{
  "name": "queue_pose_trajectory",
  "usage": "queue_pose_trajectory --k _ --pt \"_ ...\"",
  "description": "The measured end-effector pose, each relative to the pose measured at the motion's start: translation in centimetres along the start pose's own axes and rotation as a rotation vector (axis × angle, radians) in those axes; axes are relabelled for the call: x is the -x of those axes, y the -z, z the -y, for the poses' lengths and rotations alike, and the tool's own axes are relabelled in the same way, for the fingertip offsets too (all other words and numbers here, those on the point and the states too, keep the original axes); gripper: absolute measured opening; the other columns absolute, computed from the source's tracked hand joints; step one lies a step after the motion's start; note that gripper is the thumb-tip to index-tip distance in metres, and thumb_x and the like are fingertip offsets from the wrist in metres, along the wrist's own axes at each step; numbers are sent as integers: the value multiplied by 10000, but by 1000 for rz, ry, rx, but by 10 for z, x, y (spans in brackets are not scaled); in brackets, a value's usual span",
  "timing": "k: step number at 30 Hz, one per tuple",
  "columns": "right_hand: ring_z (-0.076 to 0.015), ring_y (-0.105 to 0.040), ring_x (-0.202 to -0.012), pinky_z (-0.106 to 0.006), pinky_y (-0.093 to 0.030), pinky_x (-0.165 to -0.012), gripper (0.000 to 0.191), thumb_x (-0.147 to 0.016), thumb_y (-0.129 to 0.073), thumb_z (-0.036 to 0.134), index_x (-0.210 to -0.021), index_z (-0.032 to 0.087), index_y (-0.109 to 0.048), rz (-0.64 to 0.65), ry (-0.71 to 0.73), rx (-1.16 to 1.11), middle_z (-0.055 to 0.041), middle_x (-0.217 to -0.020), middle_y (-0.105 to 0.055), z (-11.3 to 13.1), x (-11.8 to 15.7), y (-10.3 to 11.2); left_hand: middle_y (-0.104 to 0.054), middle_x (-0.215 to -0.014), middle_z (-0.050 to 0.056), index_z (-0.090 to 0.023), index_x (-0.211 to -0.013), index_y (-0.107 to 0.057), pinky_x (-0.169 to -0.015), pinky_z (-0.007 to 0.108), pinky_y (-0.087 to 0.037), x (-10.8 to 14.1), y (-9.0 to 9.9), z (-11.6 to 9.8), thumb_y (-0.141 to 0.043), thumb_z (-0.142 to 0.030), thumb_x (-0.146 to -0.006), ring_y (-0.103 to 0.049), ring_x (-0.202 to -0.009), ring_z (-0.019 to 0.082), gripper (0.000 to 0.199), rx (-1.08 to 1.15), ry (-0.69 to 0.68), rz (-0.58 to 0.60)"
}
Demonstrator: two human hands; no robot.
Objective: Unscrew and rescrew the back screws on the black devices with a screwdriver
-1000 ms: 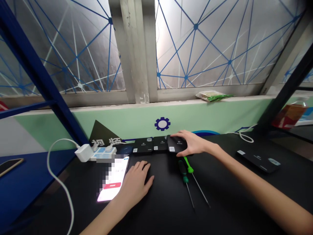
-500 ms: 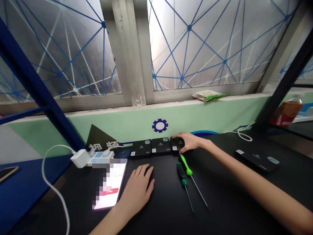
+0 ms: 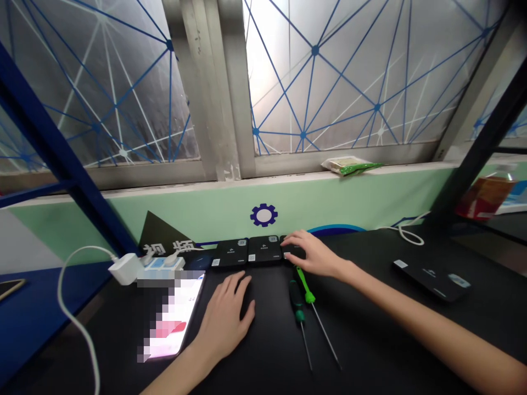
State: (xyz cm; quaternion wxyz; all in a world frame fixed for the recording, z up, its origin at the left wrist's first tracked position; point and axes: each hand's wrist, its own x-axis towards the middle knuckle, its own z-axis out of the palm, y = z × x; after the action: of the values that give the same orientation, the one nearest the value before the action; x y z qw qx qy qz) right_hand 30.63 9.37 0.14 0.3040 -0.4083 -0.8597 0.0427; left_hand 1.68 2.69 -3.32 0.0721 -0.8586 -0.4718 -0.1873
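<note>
Three flat black boxes stand in a row at the back of the desk: a left box (image 3: 229, 254), a middle box (image 3: 264, 251) and a right box (image 3: 295, 253). Over the right box lies my right hand (image 3: 315, 255), fingers apart, covering much of it; exact contact is hard to see. My left hand (image 3: 224, 315) rests flat on the desk with its fingers spread, holding nothing. Beside it on the left is a lit phone (image 3: 177, 321), partly pixelated. Below my right hand lie a light green screwdriver (image 3: 306, 286) and a dark green screwdriver (image 3: 297, 302), side by side.
Another flat black box (image 3: 432, 280) lies at the right. A power strip (image 3: 162, 267) with a white charger (image 3: 125, 269) and cable sits at the left. A green packet (image 3: 349, 165) is on the window ledge. Blue rack posts (image 3: 88, 203) flank the desk's left side.
The view has shifted a little, so most things sit lower and further left. My right hand's fingers have loosened from around the right box and now lie across it. My left hand stays flat.
</note>
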Motion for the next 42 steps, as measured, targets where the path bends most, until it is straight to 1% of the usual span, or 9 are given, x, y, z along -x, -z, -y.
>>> queue_pose_trajectory --k 3,6,9,12,15,22,29,36,42 --pt "-269 -588 -1050 -448 -445 -938 229 -913 -588 299 -1117 215 -649 -50 36 -8 -102 -1152 -668 25 24 -6 -476 -1448 170 -112 -1416 -450 -1057 505 -396 -15 -9 3 -447 -358 -943 -429 -1329 344 533 -102 23 -62" --pt "-268 -575 -1088 -445 -428 -945 257 -908 -597 310 -1144 215 -634 -33 64 -54 -98 -1179 -662 36 44 -13 -429 -1489 207 -54 -1443 -414 -1125 530 -294 -33 -20 8 -428 -407 -942 -357 -1387 368 614 -177 73 -103" --pt "-286 -527 -1179 -462 -382 -1009 317 -844 -680 368 -1126 227 -645 5 78 -104 -78 -1181 -671 38 54 -19 -430 -1495 205 -44 -1437 -436 -1138 540 -263 -45 -29 14 -402 -428 -953 -356 -1394 371 619 -214 110 -58" --pt "-299 -520 -1171 -461 -395 -989 324 -794 -724 400 -1063 229 -668 16 40 -130 -67 -1052 -707 39 56 -25 -428 -1503 188 -49 -1455 -425 -1138 534 -263 -46 -31 17 -370 -436 -972 -357 -1398 357 622 -250 124 -26" --pt "-297 -533 -1127 -449 -420 -947 265 -788 -719 357 -1015 227 -678 13 20 -139 -61 -963 -713 40 55 -27 -413 -1516 177 -51 -1471 -408 -1134 527 -271 -40 -29 14 -349 -448 -982 -351 -1403 348 632 -282 122 -9" --pt "-296 -532 -1104 -454 -438 -925 245 -777 -711 313 -1004 223 -686 -5 -2 -142 -68 -948 -702 39 57 -28 -422 -1507 187 -48 -1469 -419 -1099 552 -310 -13 -12 -11 -375 -446 -968 -371 -1386 373 641 -323 104 46" --pt "-293 -546 -1059 -453 -467 -905 205 -759 -701 281 -954 217 -690 -26 -25 -148 -73 -913 -679 39 57 -30 -426 -1516 138 -139 -1492 -409 -1058 554 -370 22 1 -36 -435 -434 -956 -390 -1369 392 612 -251 14 49" --pt "-303 -553 -1063 -481 -480 -917 198 -761 -695 273 -956 236 -686 -17 -30 -163 -71 -921 -681 38 57 -31 -390 -1544 58 -265 -1583 -164 -1017 551 -450 54 14 -41 -495 -446 -954 -417 -1358 384 733 -121 -118 21" --pt "-295 -536 -1089 -452 -494 -941 206 -731 -711 219 -934 232 -679 -50 -42 -246 -66 -926 -679 38 55 -35 -389 -1545 21 -312 -1555 -242 -1076 521 -439 50 23 -39 -530 -372 -952 -402 -1387 321 671 70 -235 129"
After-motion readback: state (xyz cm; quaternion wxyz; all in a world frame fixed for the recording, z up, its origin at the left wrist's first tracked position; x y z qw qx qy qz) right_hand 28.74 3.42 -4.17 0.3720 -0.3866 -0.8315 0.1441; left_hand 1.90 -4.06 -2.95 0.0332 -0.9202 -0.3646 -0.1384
